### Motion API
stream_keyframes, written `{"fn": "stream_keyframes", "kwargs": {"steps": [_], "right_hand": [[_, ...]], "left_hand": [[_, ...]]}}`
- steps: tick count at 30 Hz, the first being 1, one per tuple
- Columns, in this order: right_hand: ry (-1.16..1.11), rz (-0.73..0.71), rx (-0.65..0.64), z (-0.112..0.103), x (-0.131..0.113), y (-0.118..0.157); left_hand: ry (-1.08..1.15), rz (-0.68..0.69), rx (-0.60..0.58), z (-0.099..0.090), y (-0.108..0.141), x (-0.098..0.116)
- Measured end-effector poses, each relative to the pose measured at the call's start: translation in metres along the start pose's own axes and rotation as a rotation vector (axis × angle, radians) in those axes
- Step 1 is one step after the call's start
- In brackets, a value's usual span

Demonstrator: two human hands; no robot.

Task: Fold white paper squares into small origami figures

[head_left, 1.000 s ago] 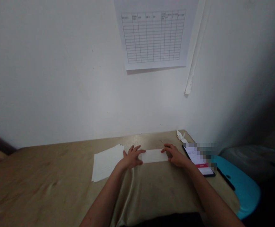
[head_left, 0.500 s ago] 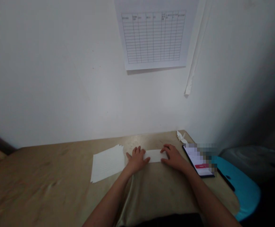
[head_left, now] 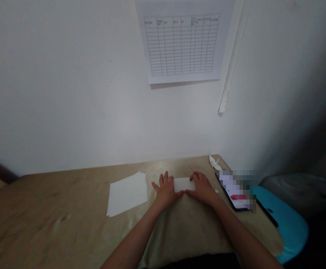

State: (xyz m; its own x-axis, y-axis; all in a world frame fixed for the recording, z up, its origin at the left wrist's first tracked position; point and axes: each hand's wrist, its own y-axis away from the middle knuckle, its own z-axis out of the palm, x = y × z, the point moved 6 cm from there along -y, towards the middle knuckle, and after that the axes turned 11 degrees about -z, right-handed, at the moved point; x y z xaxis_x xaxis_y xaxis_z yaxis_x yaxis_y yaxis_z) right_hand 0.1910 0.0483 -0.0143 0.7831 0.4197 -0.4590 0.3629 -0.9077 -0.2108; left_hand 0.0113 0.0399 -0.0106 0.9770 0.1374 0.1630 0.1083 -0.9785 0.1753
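Observation:
A folded strip of white paper (head_left: 183, 184) lies flat on the tabletop, held from both ends. My left hand (head_left: 166, 189) is over its left end, thumb pressed along the near edge and index finger by the far corner, with the outer fingers spread on the table. At the other end, my right hand (head_left: 203, 187) grips the paper, its fingers bent over the far corner and its thumb on the near edge. The two thumb tips almost meet at the middle of that edge. Both palms hide the strip's ends.
A loose stack of white sheets (head_left: 127, 194) lies left of my hands. To the right are a phone (head_left: 237, 205), a dark pen-like stick (head_left: 269, 215) and crumpled paper scraps (head_left: 214, 162). A blue stool seat (head_left: 294, 224) stands beyond the table edge. A printed table (head_left: 182, 48) hangs on the wall.
Both thumbs have slid inward along the strip's near edge until almost touching. My left hand shifted slightly right, my right hand slightly left, and a small white scrap now shows beside my right wrist.

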Motion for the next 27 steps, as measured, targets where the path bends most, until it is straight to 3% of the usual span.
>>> {"fn": "stream_keyframes", "kwargs": {"steps": [13, 27], "right_hand": [[-0.137, -0.070, -0.167, -0.009, 0.014, 0.001], [-0.272, -0.124, -0.159, -0.017, 0.023, 0.005]], "left_hand": [[-0.005, -0.022, -0.109, -0.022, -0.010, -0.029], [-0.018, -0.007, -0.198, -0.038, -0.014, -0.050]]}}
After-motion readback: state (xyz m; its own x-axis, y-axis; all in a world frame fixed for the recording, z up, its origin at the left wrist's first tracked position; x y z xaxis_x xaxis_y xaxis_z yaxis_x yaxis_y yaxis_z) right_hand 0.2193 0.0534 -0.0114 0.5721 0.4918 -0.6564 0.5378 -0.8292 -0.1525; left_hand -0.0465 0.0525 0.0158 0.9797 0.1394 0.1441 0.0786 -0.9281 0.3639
